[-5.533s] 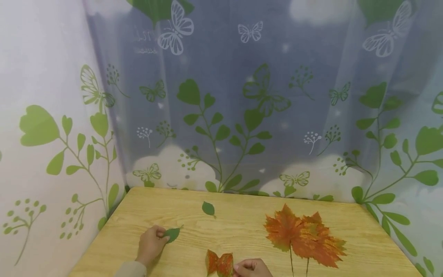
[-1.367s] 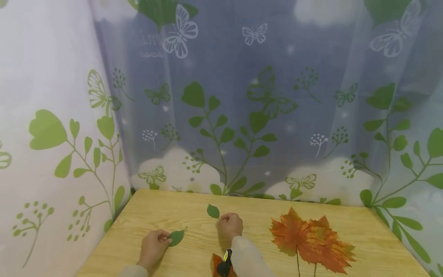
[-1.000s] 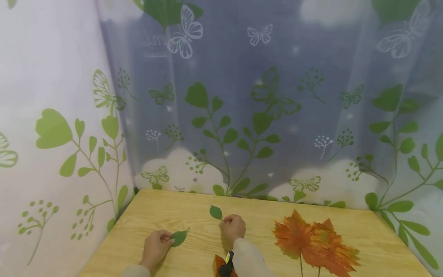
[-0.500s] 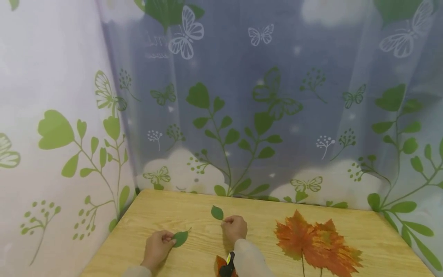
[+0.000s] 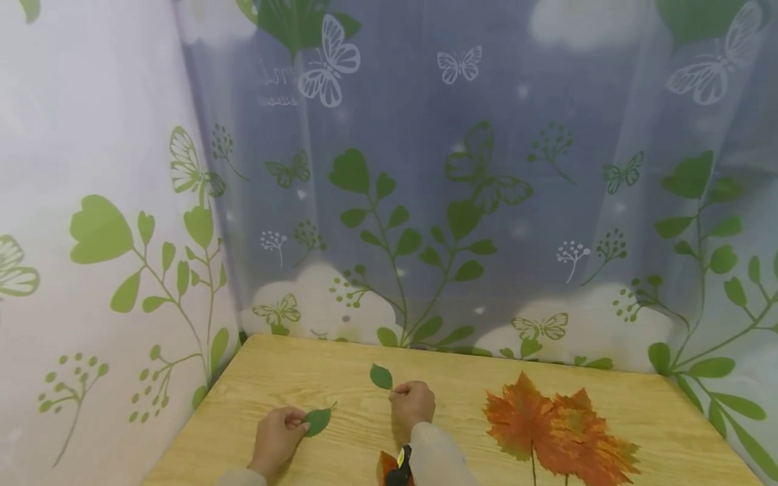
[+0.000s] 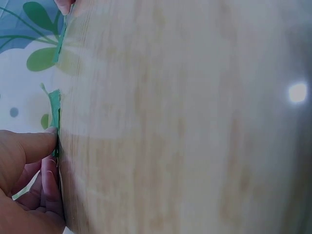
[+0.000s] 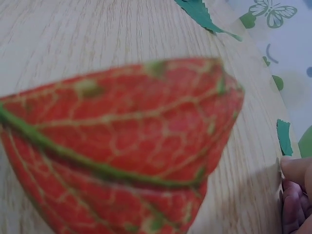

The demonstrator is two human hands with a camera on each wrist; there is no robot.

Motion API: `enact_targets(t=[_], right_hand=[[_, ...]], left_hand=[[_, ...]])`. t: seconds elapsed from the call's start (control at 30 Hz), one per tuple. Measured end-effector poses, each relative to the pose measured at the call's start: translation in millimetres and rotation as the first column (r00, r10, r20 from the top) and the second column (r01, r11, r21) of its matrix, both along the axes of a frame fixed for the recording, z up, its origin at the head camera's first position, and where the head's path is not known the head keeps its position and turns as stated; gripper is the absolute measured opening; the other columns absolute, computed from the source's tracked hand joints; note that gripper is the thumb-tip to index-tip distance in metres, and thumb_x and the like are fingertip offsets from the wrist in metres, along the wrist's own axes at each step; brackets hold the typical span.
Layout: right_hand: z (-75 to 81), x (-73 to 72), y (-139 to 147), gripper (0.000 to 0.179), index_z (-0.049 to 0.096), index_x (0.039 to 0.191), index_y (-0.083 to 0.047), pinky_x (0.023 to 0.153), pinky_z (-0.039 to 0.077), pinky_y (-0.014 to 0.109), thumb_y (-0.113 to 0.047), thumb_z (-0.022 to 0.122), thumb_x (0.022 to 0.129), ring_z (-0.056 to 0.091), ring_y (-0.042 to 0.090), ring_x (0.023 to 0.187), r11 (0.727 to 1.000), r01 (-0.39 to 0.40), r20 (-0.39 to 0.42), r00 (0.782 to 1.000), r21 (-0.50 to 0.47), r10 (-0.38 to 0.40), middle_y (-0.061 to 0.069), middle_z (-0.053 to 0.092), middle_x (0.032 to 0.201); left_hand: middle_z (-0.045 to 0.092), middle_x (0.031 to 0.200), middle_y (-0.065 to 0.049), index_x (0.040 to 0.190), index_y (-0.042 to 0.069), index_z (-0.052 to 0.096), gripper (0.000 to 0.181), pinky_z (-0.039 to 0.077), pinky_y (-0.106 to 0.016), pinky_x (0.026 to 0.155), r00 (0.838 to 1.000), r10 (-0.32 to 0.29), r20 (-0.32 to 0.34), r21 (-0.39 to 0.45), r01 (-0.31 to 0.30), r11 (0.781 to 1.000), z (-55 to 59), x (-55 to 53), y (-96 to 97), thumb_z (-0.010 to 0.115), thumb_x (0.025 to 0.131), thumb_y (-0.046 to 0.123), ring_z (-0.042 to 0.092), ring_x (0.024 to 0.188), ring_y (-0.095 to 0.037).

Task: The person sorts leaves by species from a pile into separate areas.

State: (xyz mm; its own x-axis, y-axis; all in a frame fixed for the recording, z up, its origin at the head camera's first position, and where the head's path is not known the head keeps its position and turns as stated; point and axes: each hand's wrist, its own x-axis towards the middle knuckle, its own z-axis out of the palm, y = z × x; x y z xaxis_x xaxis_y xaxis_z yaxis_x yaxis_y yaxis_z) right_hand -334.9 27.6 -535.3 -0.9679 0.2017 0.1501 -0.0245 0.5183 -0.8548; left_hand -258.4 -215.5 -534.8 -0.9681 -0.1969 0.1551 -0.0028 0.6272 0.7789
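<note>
My left hand (image 5: 277, 440) pinches a small green leaf (image 5: 318, 422) by its broad end, and its short stem points away toward the back right. In the left wrist view the thumb lies on that leaf (image 6: 54, 109). Farther back, my right hand (image 5: 413, 403) holds a second green leaf (image 5: 381, 376) by the stem end, between thumb and fingertips, low over the tabletop. Under my right wrist sits a red-orange, veined leaf piece (image 5: 386, 466), partly hidden by the sleeve and the black wrist camera; it fills much of the right wrist view (image 7: 136, 122).
Two large orange maple leaves (image 5: 523, 418) with dark stems lie overlapping at the right of the wooden table (image 5: 292, 364). A printed curtain (image 5: 389, 270) with plants and butterflies stands behind the table's back edge and along both sides.
My right hand has left the red leaf piece and reached back to the far green leaf, gripping its stem. The left hand keeps its leaf. Over the last second both hands stay nearly still.
</note>
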Motion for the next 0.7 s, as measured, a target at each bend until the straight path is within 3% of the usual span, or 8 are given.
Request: enact_targets(t=[0.4, 0.7], right_hand=[[-0.2, -1.0, -2, 0.006, 0.071, 0.074, -0.007, 0.060, 0.052, 0.037, -0.006, 0.076, 0.078, 0.061, 0.020, 0.066, 0.999, 0.013, -0.013, 1.000, 0.048, -0.012, 0.004, 0.067, 0.073], [9.0, 0.8, 3, 0.007, 0.072, 0.071, -0.006, 0.064, 0.054, 0.040, -0.004, 0.074, 0.077, 0.062, 0.021, 0.068, 0.998, -0.046, 0.001, 0.999, 0.031, 0.046, 0.004, 0.068, 0.073]], left_hand=[[0.064, 0.079, -0.003, 0.089, -0.002, 0.069, 0.013, 0.054, -0.028, 0.066, 1.000, -0.001, -0.031, -0.016, 0.000, 1.000, -0.1, -0.5, -0.5, 0.075, 0.077, 0.001, 0.059, 0.071, -0.012], [0.064, 0.080, -0.004, 0.089, -0.003, 0.069, 0.014, 0.054, -0.031, 0.066, 1.000, -0.009, -0.025, -0.025, 0.009, 1.000, 2.1, 0.5, 0.2, 0.075, 0.077, 0.002, 0.059, 0.073, -0.014]])
